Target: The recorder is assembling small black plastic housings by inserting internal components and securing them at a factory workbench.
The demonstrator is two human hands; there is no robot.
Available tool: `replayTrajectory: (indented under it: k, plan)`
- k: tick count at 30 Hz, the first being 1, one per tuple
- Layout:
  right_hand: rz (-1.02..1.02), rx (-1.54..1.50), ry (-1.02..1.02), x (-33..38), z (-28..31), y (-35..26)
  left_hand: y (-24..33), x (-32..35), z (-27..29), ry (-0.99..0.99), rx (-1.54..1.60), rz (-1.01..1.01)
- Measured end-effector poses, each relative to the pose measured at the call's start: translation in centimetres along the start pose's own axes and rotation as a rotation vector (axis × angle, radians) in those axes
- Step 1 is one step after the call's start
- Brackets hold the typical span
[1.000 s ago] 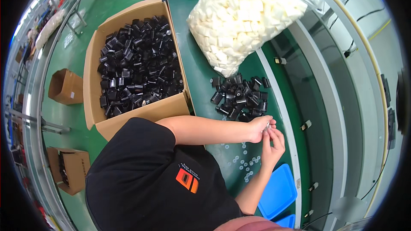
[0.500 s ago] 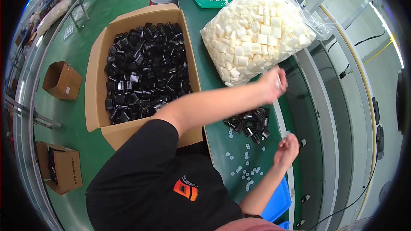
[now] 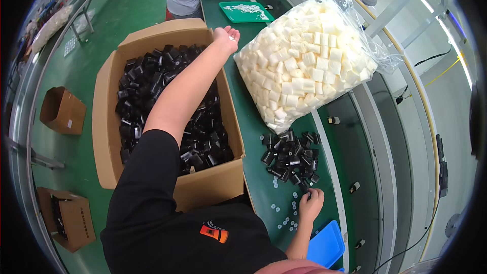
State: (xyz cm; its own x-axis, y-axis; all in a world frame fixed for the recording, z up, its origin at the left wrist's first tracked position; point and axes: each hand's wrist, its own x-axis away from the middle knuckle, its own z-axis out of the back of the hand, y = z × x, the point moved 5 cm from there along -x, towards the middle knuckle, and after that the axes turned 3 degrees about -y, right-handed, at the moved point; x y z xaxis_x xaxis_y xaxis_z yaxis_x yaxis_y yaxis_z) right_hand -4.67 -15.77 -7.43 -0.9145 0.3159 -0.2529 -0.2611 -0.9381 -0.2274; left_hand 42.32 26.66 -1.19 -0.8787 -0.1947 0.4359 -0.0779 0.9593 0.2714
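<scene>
Bare bench strip (image 3: 253, 137) free between carton (image 3: 167, 122) and bag (image 3: 304, 66); black parts pile (image 3: 290, 155) blocks near end

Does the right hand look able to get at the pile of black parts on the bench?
Probably yes: the right hand rests at the near edge of the pile of black parts, with nothing between them.

From my remote view, the surface (image 3: 253, 122) was dark green. At nine o'clock a tan cardboard box (image 3: 109, 137) held glossy black parts (image 3: 147, 86); a smaller black pile (image 3: 290, 155) lay at five o'clock. The clear bag (image 3: 309, 56) at one o'clock was filled with cream-white cubes. Small white discs (image 3: 284, 213) dotted the green near my right grip (image 3: 310, 204). A bright blue tray (image 3: 327, 243) sat at six o'clock, a green one (image 3: 246, 12) at twelve. My shirt (image 3: 167, 223) was black with an orange patch.
</scene>
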Motion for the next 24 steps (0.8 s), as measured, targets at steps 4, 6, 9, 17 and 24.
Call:
replayTrajectory:
  k: [4, 6, 9, 17, 24]
  plan:
    - [0.173, -0.143, 0.081, 1.8, 0.2, -5.2, -1.1, -3.0, -0.4, 0.039, 0.027, 0.054]
    - [0.370, -0.168, 0.040, 3.7, -0.4, -7.6, -1.9, -4.2, -1.3, 0.030, 0.016, 0.063]
    - [0.546, -0.261, -0.091, 4.6, -1.2, -11.6, -2.9, -6.4, -1.7, 0.044, 0.065, 0.065]
    - [0.673, -0.377, -0.321, 4.5, -5.3, -11.8, -3.2, -13.7, -1.1, 0.173, -0.060, 0.003]
    - [0.728, -0.316, -0.334, 4.5, -6.9, -10.6, -6.0, -20.4, 2.3, 0.253, 0.033, -0.014]
